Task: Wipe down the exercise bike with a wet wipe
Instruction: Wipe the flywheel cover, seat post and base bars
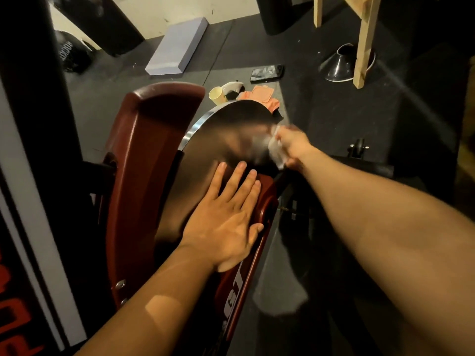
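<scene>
Two bare hands are on the exercise bike (144, 176), which fills the near left of the view. Left hand (226, 222): palm flat, fingers spread, laid across the lower part of the flywheel (226, 140) and the dark red guard (264, 199) beside it. Right hand (291, 146): arm extended, fingers closed round a crumpled white wet wipe (276, 150), which is pressed against the flywheel's right edge. The hand and wipe are blurred; the exact grip cannot be told.

Flywheel: dull metal disc with a bright rim (195, 127), seated between two dark red housing panels. Its upper edge is exposed.

Floor (334, 111): dark matting. Just beyond the flywheel's top edge lie a pale paper cup (217, 95) on its side, its contents not visible, a white item (232, 87) touching it, and an orange packet (259, 95). A dark phone (267, 72) lies flat slightly farther off. A grey block (177, 46) lies toward the far left wall. A black dish-shaped object (339, 64) sits at the foot of a wooden leg (363, 42), far right; whether anything is inside cannot be told.

Open matting runs right of the bike, between the flywheel and the wooden leg. A small black wheel (358, 147) stands at the end of the bike's base bar.
</scene>
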